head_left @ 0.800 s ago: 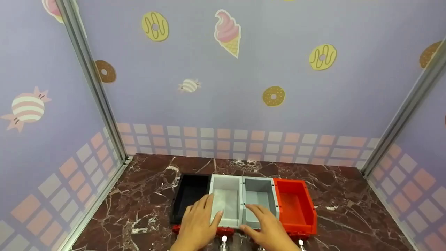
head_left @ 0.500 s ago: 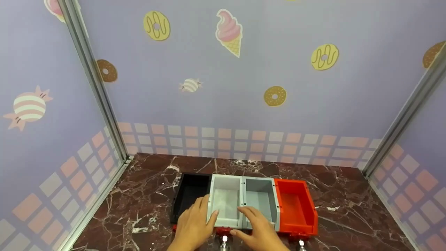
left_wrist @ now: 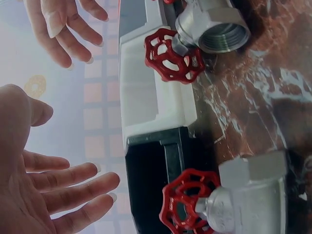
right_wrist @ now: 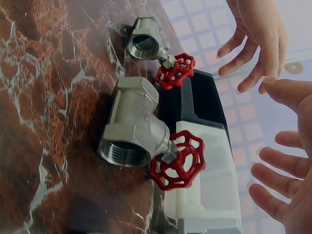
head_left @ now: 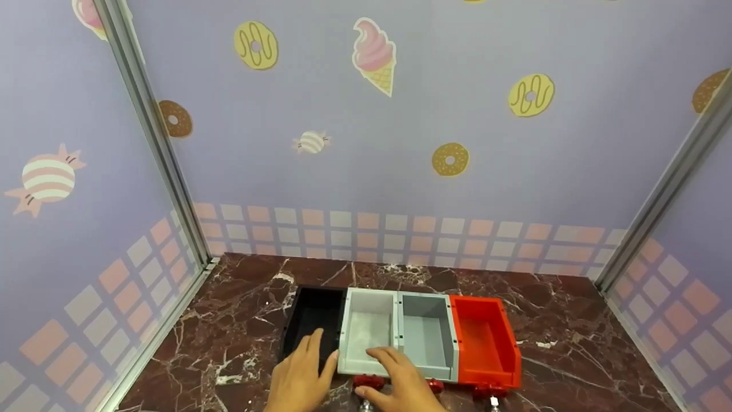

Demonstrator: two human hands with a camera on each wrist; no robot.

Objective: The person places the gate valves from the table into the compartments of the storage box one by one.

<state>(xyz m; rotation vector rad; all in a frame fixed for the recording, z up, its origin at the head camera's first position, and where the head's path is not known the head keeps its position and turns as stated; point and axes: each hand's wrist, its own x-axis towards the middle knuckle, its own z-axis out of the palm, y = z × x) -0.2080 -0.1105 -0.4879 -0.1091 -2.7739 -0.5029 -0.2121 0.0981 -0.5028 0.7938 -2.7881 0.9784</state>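
Observation:
My left hand (head_left: 297, 377), fingers spread, hovers over the front of the black bin (head_left: 315, 303). My right hand (head_left: 400, 382) is just beside it, before the white bin (head_left: 366, 332), fingers loosely bent. Both palms hold nothing. Below the hands, metal gate valves lie on the table. One valve (right_wrist: 131, 126) has its red handwheel (right_wrist: 180, 163) against the white bin's front. Another valve (left_wrist: 253, 200), with a red handwheel (left_wrist: 189, 201), lies before the black bin; the left hand hides it in the head view.
To the right in the same row are a grey bin (head_left: 426, 329) and a red bin (head_left: 486, 337). Further red handwheels (head_left: 490, 391) show in front of them. The marble-patterned table (head_left: 572, 332) is enclosed by patterned walls (head_left: 400, 143) with metal corner posts (head_left: 160, 137).
Both hands have shifted left and toward the near edge, the right from before the grey bin to before the white bin. A handwheel by the grey bin has come into view.

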